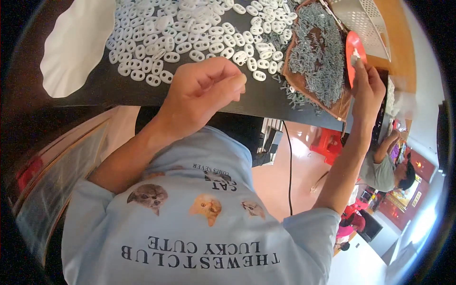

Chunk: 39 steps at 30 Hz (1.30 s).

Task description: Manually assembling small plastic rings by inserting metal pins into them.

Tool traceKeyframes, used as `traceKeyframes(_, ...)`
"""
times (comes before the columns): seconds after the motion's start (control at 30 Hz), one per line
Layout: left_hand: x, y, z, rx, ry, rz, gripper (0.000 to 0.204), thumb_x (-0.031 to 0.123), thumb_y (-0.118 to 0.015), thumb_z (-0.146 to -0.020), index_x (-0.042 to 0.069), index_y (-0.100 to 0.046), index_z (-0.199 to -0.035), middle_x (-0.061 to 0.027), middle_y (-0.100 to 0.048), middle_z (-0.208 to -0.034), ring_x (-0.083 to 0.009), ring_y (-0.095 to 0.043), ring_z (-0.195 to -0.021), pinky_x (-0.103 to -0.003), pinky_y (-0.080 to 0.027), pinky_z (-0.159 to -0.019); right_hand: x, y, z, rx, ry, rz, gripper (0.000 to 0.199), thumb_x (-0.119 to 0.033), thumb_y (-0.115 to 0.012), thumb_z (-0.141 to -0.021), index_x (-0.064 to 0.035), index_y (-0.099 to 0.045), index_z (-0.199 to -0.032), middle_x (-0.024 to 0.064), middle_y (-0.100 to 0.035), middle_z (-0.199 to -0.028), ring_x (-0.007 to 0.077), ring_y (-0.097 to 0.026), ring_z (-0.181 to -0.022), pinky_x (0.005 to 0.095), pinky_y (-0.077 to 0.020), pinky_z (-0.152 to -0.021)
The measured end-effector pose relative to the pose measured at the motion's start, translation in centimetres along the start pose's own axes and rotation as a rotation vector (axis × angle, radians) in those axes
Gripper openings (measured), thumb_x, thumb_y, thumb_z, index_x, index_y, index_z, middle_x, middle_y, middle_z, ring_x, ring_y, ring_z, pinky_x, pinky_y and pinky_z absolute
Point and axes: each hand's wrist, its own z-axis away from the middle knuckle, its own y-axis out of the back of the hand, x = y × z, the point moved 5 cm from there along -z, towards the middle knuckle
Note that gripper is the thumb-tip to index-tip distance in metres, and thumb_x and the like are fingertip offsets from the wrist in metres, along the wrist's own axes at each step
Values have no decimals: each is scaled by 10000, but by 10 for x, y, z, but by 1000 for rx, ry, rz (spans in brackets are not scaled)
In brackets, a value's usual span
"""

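My left hand is curled nearly closed at the near edge of the desk, thumb pressed against the forefinger tip as if pinching something small — I can't make out what, if anything, sits between them. It hangs just at 6 o'clock of the white rings, which are spread flat in one layer so each can be picked singly.

My right hand is out at 3 o'clock, fingers closed on a red disc with a small white piece against it, held upright where I can see its face. Just at 9 o'clock of that hand lies the brown tray heaped with grey pins — close by, so either hand reaches them easily.
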Motion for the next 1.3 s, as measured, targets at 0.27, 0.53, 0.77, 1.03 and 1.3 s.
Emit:
traceKeyframes(0.27, 0, 1, 0, 11, 12, 13, 174, 143, -544, -903, -15, -579, -839, -3, -571, -750, -46, -507, -691, -199, -415, -617, 49, 23, -45, 32, 102, 273, 259, -252, -599, -880, -13, -647, -795, -66, -443, -580, 11, -367, -527, 182, -270, -478)
traceKeyframes(0.53, -3, 0, 0, -31, 34, -119, 190, 136, -481, -914, 4, -558, -800, -25, -552, -724, -63, -502, -658, -208, -416, -568, -63, -111, -7, -342, 691, 140, 215, -162, -569, -889, -31, -607, -1056, 20, -580, -859, 99, -520, -720, 247, -418, -624)
traceKeyframes(0.77, -5, 1, 0, -16, -68, -166, 158, 115, -502, -903, -2, -555, -811, -25, -555, -721, -70, -511, -661, -216, -422, -600, -92, -174, -12, -357, 951, 457, 265, -57, -570, -823, -105, -603, -1081, 124, -524, -822, 293, -556, -682, 375, -451, -619)
traceKeyframes(1.03, 2, 2, -5, -21, -173, -272, 139, 92, -508, -887, 9, -528, -777, -25, -486, -630, -86, -456, -553, -257, -381, -508, -93, -162, -10, -397, 906, 403, 264, -60, -566, -834, -84, -599, -1095, 118, -500, -793, 266, -525, -672, 349, -431, -609)
traceKeyframes(1.3, 3, 3, -5, 12, -193, -311, 121, 83, -525, -865, 17, -521, -764, -41, -475, -611, -116, -453, -514, -275, -366, -481, -103, -190, -44, -288, 1059, 507, 198, -134, -588, -830, -63, -633, -1009, 125, -563, -825, 319, -575, -748, 371, -455, -658)
